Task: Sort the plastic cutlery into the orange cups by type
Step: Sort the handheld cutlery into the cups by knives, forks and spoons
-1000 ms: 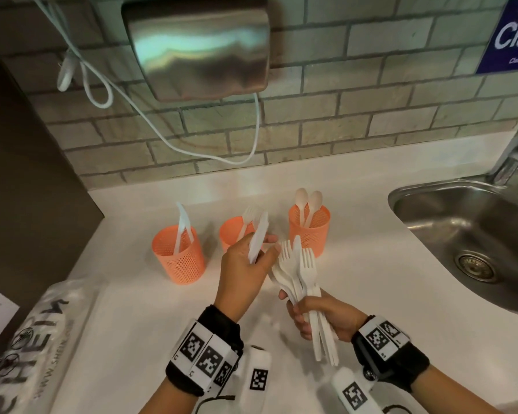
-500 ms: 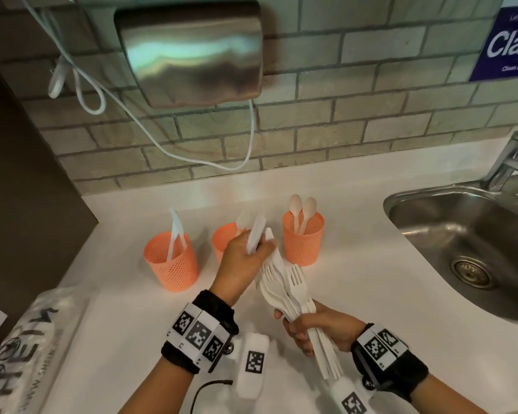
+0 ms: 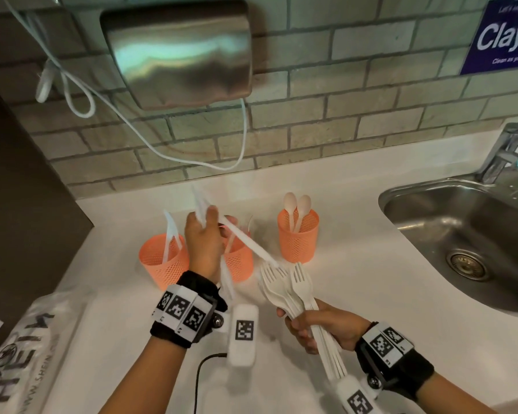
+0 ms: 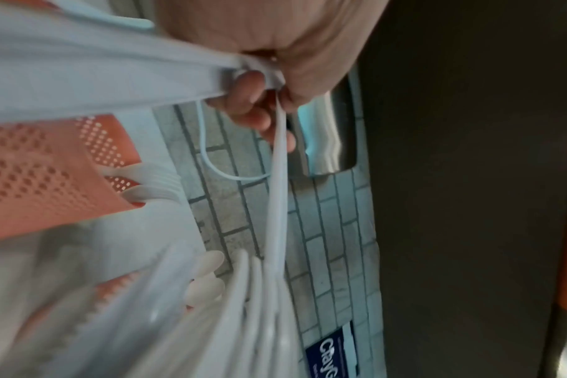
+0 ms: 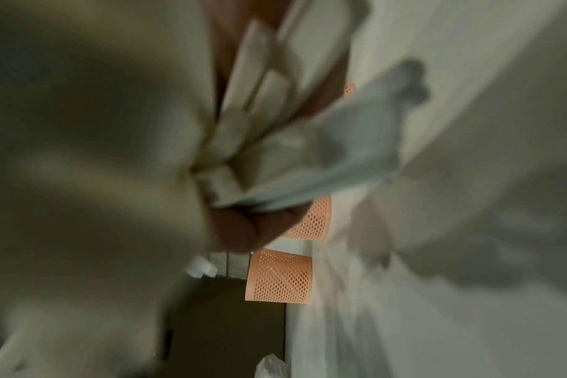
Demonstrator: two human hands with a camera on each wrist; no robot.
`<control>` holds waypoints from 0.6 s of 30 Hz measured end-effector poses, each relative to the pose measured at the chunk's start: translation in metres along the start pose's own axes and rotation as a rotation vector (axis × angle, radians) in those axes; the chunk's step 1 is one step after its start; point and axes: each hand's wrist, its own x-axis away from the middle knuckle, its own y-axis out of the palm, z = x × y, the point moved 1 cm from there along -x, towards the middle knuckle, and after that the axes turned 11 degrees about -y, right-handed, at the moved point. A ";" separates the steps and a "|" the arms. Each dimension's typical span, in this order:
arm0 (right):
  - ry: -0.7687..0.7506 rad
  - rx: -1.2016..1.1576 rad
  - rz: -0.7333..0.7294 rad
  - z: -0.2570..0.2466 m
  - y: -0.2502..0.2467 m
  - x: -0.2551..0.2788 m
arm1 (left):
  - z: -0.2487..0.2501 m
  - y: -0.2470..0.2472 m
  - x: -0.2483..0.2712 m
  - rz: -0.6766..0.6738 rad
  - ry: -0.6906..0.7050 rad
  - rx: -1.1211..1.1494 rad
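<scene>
Three orange mesh cups stand in a row on the white counter. The left cup (image 3: 162, 264) holds knives, the middle cup (image 3: 241, 264) holds forks (image 4: 152, 184), and the right cup (image 3: 298, 239) holds two spoons (image 3: 296, 207). My left hand (image 3: 211, 218) hovers over the gap between the left and middle cups. It pinches a few white plastic knives (image 3: 248, 242) that fan out, as the left wrist view shows at the fingers (image 4: 253, 102). Nearer me, my right hand (image 3: 317, 327) grips a bundle of white forks (image 3: 284, 283), tines up. The right wrist view is blurred; the bundle's handles (image 5: 259, 143) fill it.
A steel sink (image 3: 461, 234) with a tap (image 3: 503, 150) lies to the right. A metal box (image 3: 180, 52) and a white cable (image 3: 150, 144) hang on the brick wall. A dark panel (image 3: 21, 189) borders the left. A printed plastic bag (image 3: 27, 348) lies at the front left.
My left hand has drawn the knives away from the fork bundle and moved left and back, over the cups. The right hand has stayed in front with the bundle.
</scene>
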 end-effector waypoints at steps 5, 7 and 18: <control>0.017 -0.045 -0.032 0.007 0.007 -0.003 | -0.018 -0.023 -0.009 0.132 -0.194 0.256; 0.007 -0.133 -0.034 0.006 0.007 -0.006 | -0.025 -0.031 -0.008 0.103 -0.243 0.314; -0.063 -0.536 -0.101 0.004 0.002 -0.026 | -0.053 -0.035 0.025 -0.210 -0.461 0.052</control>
